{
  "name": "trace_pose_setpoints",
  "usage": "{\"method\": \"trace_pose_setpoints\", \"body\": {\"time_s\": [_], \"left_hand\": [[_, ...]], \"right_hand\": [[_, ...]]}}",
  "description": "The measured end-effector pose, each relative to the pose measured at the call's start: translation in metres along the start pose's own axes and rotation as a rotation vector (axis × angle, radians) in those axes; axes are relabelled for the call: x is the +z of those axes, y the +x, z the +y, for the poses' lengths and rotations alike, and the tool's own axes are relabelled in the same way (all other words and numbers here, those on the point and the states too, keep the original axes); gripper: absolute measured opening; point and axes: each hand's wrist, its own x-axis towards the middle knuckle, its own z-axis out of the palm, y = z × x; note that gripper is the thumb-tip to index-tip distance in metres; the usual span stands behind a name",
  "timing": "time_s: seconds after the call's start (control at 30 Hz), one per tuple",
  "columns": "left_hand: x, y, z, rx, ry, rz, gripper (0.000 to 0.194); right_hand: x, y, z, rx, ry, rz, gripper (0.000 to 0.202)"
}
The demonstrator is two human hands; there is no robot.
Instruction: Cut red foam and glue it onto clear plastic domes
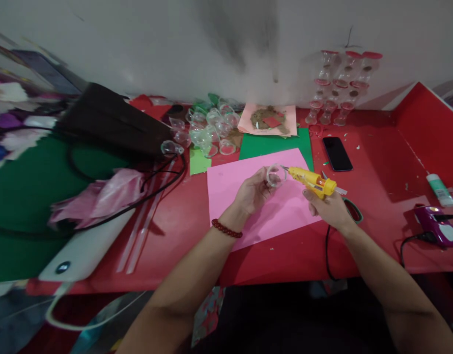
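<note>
A clear plastic bottle piece with a round rim point(276, 176) is pinched in my left hand point(256, 191), its open rim turned up toward me. My right hand point(330, 209) grips a yellow hot glue gun point(312, 180) by the handle. The gun's nozzle touches or nearly touches the right side of the rim; I cannot tell which. Both hands are over a pink sheet point(241, 184). The gun's black cord hangs down from below my right hand. Close beside that hand lie scissors point(353, 210), partly hidden by it.
Several clear bottle pieces point(212, 128) are piled at the back. Behind the pink sheet are a green sheet point(303, 142) and paper holding brown grains point(267, 119). A phone point(337, 153), a glue tube point(440, 189) and a purple power socket point(438, 226) are on the right. Joined bottle pieces point(342, 88) stand against the wall.
</note>
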Motion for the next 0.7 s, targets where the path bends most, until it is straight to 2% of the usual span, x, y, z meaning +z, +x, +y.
{"method": "trace_pose_setpoints", "body": {"time_s": [0.33, 0.53, 0.7], "left_hand": [[0.0015, -0.0002, 0.0016, -0.007, -0.017, 0.036, 0.021], [0.0016, -0.0043, -0.0001, -0.042, 0.11, -0.03, 0.021], [0.0007, -0.0039, -0.0007, -0.016, 0.136, -0.012, 0.024]], "right_hand": [[-0.0003, -0.0009, -0.0086, 0.026, 0.057, -0.026, 0.054], [-0.0004, -0.0007, -0.0063, 0.017, 0.046, -0.017, 0.057], [0.0015, -0.0004, -0.0031, 0.018, 0.032, 0.002, 0.063]]}}
